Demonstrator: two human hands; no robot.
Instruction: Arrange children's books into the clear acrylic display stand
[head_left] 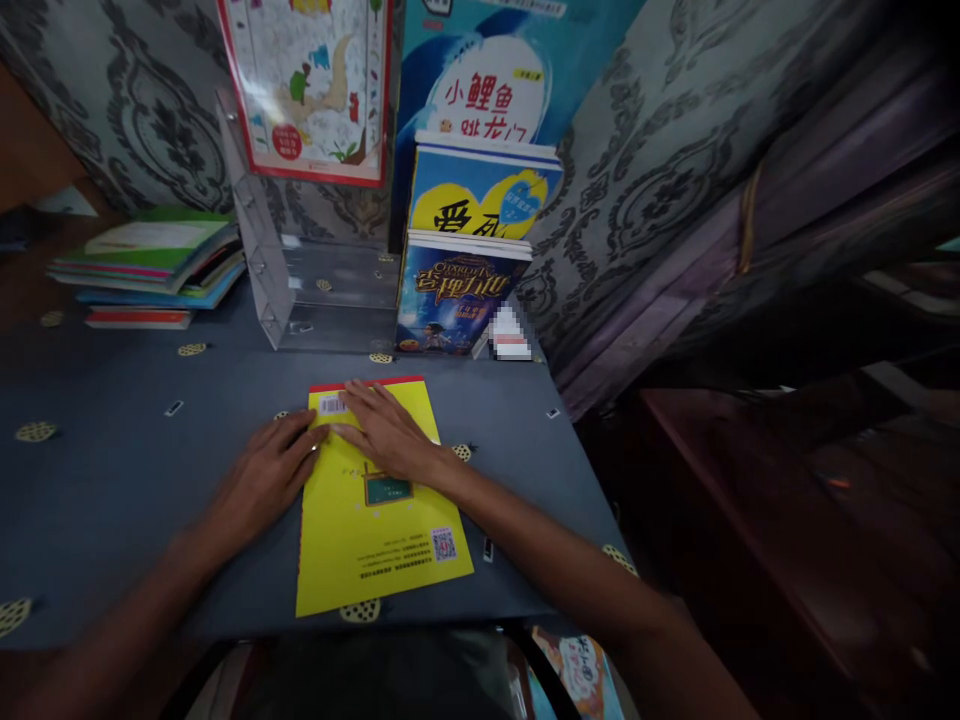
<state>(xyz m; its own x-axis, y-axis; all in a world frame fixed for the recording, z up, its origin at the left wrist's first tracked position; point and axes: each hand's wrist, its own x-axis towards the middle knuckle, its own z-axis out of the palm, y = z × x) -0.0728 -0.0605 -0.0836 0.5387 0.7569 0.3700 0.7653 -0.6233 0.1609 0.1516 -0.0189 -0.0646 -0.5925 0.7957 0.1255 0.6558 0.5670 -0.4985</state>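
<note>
A yellow book [352, 555] with a red top edge lies flat on the grey tablecloth [135, 470], its barcode, chalkboard picture and QR code facing up. My right hand [386, 428] rests palm down across its upper part, fingers stretched toward the red edge and partly over the barcode. At the book's upper left edge, my left hand [274, 465] lies with its fingertips touching the border, fingers extended and nothing held.
Behind the book stands a clear rack [337, 290] with upright books, including a dark blue one [450, 300]. A stack of books [150, 260] lies at back left. Patterned curtains [637, 180] hang right. Another book [581, 675] shows below the table's front edge.
</note>
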